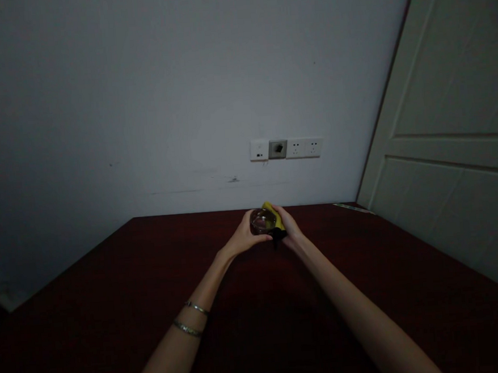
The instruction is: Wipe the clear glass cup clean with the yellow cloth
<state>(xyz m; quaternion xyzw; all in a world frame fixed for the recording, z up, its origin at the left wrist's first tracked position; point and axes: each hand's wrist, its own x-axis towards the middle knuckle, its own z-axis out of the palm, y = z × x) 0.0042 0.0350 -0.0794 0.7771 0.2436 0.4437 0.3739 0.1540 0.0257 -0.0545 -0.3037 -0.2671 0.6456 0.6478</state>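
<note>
Both arms stretch out over a dark red table, and the hands meet near its far edge. My left hand is wrapped round a small clear glass, which it holds on its side. My right hand grips a yellow cloth with a dark part hanging below it, pressed against the glass. Two thin bracelets sit on my left forearm.
A pale wall rises just behind the table, with a row of white sockets and a switch plate above the hands. A closed white door stands at the right. The room is dim.
</note>
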